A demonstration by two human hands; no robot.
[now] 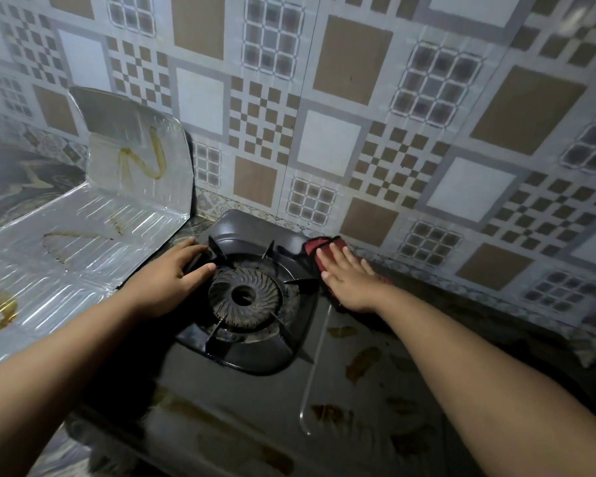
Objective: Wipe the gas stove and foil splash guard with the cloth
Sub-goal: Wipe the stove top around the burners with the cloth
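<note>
The dark gas stove point(262, 401) fills the lower middle, its top smeared with brown stains. Its round burner point(244, 295) sits inside a black pan support point(289, 325). My left hand point(172, 275) rests on the support's left rim, fingers curled over it. My right hand point(350, 280) lies flat, fingers spread, pressing a red cloth point(315, 246) onto the stove's far right corner. Most of the cloth is hidden under the hand. The foil splash guard point(93, 215) stands folded at the left, streaked with yellow-brown grease.
A patterned tile-print wall point(358, 98) runs behind the stove. A dark marbled counter point(11, 187) shows to the left beyond the foil. A thin clear tube or line point(319, 356) runs along the stove top right of the burner.
</note>
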